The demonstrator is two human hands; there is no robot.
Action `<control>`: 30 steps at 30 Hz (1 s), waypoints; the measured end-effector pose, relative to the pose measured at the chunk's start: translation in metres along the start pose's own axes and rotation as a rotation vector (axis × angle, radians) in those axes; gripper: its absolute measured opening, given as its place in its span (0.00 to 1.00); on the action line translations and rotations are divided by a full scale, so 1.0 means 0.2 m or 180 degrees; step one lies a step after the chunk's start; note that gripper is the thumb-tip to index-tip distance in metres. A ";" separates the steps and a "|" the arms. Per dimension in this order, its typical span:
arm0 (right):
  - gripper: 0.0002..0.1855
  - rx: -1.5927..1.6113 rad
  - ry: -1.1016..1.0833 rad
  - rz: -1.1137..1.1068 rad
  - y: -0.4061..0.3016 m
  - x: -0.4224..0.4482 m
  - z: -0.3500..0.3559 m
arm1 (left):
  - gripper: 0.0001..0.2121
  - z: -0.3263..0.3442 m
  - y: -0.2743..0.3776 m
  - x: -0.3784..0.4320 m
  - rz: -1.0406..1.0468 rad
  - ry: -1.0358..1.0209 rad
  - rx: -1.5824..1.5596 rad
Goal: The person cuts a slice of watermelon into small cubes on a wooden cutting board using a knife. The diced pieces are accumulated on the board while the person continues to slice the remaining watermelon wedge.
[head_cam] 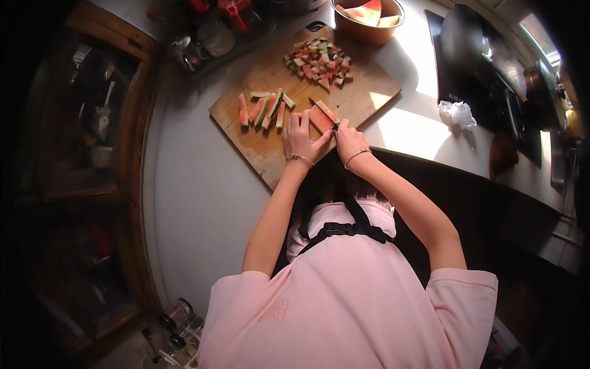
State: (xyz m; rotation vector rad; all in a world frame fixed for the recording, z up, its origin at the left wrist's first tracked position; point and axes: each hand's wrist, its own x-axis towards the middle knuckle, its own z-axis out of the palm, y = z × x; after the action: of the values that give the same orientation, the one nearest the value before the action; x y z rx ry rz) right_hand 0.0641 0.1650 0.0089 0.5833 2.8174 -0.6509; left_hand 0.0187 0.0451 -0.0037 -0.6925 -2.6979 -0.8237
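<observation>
A slab of watermelon rind (321,121) with pink flesh lies near the front corner of a wooden cutting board (364,74). My left hand (302,138) steadies it, the fingers along its left side and the thumb by its near end. My right hand (351,140) grips a kitchen knife (336,125) by its dark handle. Its blade runs along the slab's right side and is hard to make out, with a narrow strip beside it. Left of my hands lie several rind strips (265,109). Farther back is a heap of small rind cubes (322,62).
A round bowl (366,34) with watermelon pieces stands behind the board. To the right are a black cooktop (488,78) with pans and a crumpled plastic bag (457,114). Jars and a kettle-like vessel (216,39) crowd the back left. A wooden-framed glass cabinet (126,115) borders the counter's left.
</observation>
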 end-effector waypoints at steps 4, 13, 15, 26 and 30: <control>0.05 -0.0251 -0.0143 0.0022 -0.01 -0.04 -0.06 | 0.29 0.00 0.00 0.00 -0.0004 0.0020 -0.0026; 0.07 -0.0505 -0.0453 0.0160 -0.01 -0.13 -0.11 | 0.30 -0.01 -0.01 -0.01 -0.0085 -0.0069 -0.0088; 0.07 -0.0505 -0.0305 -0.0088 -0.04 -0.05 -0.07 | 0.30 0.00 0.00 -0.01 -0.0107 -0.0058 -0.0077; 0.13 -0.0554 -0.0501 0.0078 0.06 -0.19 -0.15 | 0.31 -0.01 0.00 0.00 -0.0102 -0.0069 0.0023; 0.10 -0.0486 -0.0203 -0.0034 0.03 -0.09 -0.06 | 0.31 -0.01 0.00 0.00 -0.0160 -0.0139 -0.0008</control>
State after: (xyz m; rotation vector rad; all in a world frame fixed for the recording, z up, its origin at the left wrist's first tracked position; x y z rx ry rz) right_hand 0.0826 0.1689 0.0221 0.5108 2.7808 -0.4429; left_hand 0.0187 0.0434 -0.0030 -0.6531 -2.7644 -0.8333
